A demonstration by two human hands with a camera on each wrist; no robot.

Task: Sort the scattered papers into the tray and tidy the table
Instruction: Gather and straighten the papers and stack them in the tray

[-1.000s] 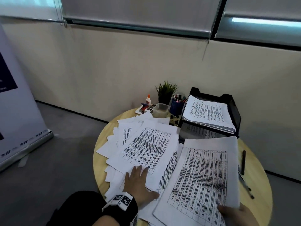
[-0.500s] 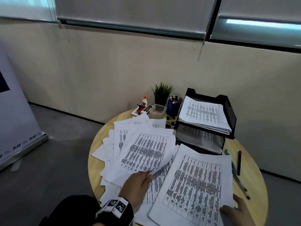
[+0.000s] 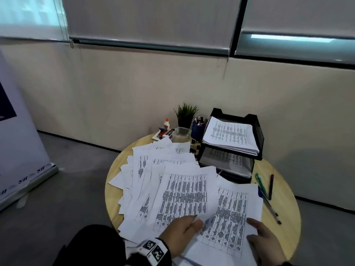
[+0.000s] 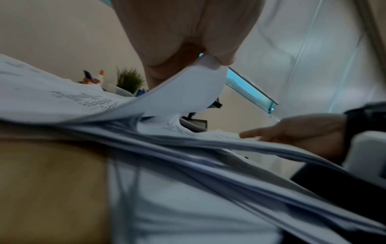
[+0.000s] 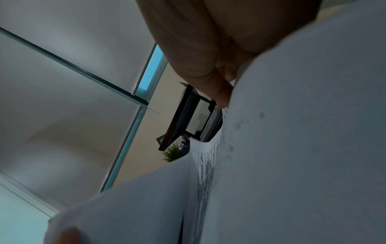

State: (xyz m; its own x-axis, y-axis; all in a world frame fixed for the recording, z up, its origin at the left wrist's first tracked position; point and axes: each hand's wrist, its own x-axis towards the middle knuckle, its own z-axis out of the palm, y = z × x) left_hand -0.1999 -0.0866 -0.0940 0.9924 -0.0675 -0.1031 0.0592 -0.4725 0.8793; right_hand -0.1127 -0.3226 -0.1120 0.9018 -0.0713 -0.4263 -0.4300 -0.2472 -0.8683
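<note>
Printed sheets [image 3: 163, 166] lie fanned over the round wooden table [image 3: 284, 204]. My left hand [image 3: 194, 222] pinches the near corner of the top printed sheet [image 3: 182, 196], and the left wrist view shows that corner [image 4: 200, 79] lifted and curling between the fingertips [image 4: 223, 57]. My right hand [image 3: 255, 227] holds a gathered stack of sheets [image 3: 230, 214] at its near right edge, thumb on top. In the right wrist view the stack [image 5: 303, 132] fills the frame under the fingers [image 5: 221, 94]. The black two-tier tray [image 3: 256, 129] holds paper in both tiers.
Behind the papers stand a small plant [image 3: 185, 114], a glue bottle [image 3: 166, 123], a clear box [image 3: 180, 134] and a blue pen cup [image 3: 197, 129]. Three pens [image 3: 269, 198] lie right of the stack. A banner stand [image 3: 21, 150] is on the floor at left.
My left hand went from lying flat on the papers to pinching the top sheet's corner and lifting it. The stack in my right hand moved down toward me and right.
</note>
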